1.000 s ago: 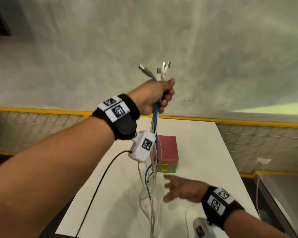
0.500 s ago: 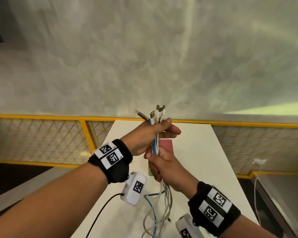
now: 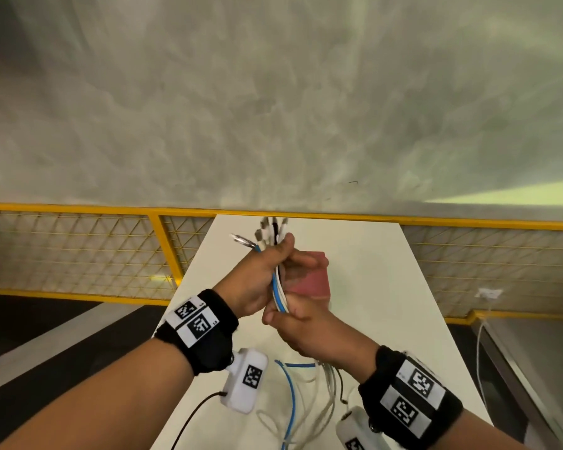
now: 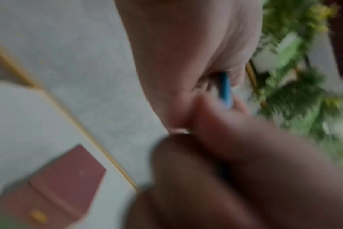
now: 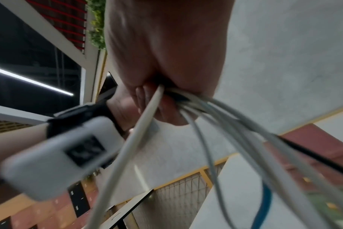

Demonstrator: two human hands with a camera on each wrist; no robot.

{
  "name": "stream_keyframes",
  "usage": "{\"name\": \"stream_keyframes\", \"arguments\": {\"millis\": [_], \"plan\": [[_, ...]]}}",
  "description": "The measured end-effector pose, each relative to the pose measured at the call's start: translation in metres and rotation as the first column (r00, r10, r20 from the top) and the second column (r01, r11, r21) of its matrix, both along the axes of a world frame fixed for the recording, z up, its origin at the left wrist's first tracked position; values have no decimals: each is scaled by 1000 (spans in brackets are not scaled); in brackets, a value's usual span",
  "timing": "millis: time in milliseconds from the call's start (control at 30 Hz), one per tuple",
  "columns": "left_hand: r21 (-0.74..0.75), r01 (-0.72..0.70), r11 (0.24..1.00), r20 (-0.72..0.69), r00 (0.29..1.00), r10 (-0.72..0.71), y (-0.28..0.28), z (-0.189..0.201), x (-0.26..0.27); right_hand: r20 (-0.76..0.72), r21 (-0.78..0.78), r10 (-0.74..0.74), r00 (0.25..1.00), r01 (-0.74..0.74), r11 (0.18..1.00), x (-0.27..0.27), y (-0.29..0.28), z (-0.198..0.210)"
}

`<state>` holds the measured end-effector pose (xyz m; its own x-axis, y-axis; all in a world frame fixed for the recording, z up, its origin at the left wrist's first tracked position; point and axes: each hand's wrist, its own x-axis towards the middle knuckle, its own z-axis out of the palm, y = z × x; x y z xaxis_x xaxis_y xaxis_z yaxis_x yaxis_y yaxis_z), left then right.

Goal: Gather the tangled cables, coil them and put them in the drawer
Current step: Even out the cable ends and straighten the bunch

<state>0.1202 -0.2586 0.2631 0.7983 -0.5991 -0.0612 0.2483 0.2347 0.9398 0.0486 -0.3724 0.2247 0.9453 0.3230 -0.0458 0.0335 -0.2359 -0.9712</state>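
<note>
A bundle of white, blue and black cables (image 3: 279, 292) runs upright between both hands above the white table (image 3: 387, 287). My left hand (image 3: 267, 271) grips the bundle near its top, where the plug ends (image 3: 268, 231) fan out above the fist. Just below it, my right hand (image 3: 301, 326) is curled around the same bundle. The loose tails (image 3: 301, 397) hang down onto the table; in the right wrist view the cables (image 5: 221, 124) spread out of the fist. A blue cable (image 4: 225, 88) shows in the blurred left wrist view. The red drawer box (image 3: 312, 284) stands behind the hands.
A yellow railing with wire mesh (image 3: 78, 254) runs behind the table's far end. A grey wall rises beyond it. A white cable hangs from a socket (image 3: 488, 293) at the right. The red box (image 4: 55, 186) has a yellow handle.
My left hand has come down from high up to just above the table. My right hand has risen from the table and taken hold of the bundle below the left hand.
</note>
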Motion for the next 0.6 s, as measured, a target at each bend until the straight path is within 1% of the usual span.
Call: {"name": "stream_keyframes", "arguments": {"millis": [33,100,133,200,233,300,333,367,400,433,467,500,533,567,600], "plan": [[-75,-2,997,-66,998,-3,-1,2,-2,-31,68,-11,999,13,998,0,0,0],[-222,-32,975,-143,990,0,-3,10,-3,-95,171,-5,995,21,985,2,-3,-3],[-289,-45,956,-167,986,-4,-3,17,-4,-124,185,20,992,3,983,2,-5,-7],[-347,-23,938,-168,985,-38,-2,30,-8,-173,172,101,980,-71,983,2,-8,-19],[-342,27,939,-154,985,-85,-1,34,-11,-193,155,139,971,-109,982,1,-9,-26],[-308,203,929,-130,959,-253,3,32,-18,-225,92,160,961,-143,985,3,-16,-35],[-294,312,903,-143,920,-365,7,27,-22,-224,38,155,962,-150,988,7,-20,-38],[-271,435,859,-165,858,-487,13,20,-24,-205,-29,143,968,-152,988,10,-26,-37],[-213,538,816,-207,791,-576,19,13,-27,-185,-103,132,974,-153,983,14,-33,-37],[-114,621,775,-254,736,-627,25,4,-29,-173,-187,127,977,-159,969,19,-40,-33],[14,693,721,-309,688,-656,30,-3,-33,-173,-271,119,978,-164,949,23,-45,-31],[173,735,656,-363,667,-651,34,-11,-37,-175,-353,123,977,-179,918,27,-49,-26],[350,735,581,-392,678,-622,36,-18,-41,-165,-432,132,977,-192,881,31,-51,-21],[523,679,516,-381,727,-571,36,-27,-44,-145,-507,142,979,-197,839,34,-50,-15],[668,565,485,-302,801,-516,36,-39,-44,-112,-563,144,983,-182,806,37,-48,-8]]}}
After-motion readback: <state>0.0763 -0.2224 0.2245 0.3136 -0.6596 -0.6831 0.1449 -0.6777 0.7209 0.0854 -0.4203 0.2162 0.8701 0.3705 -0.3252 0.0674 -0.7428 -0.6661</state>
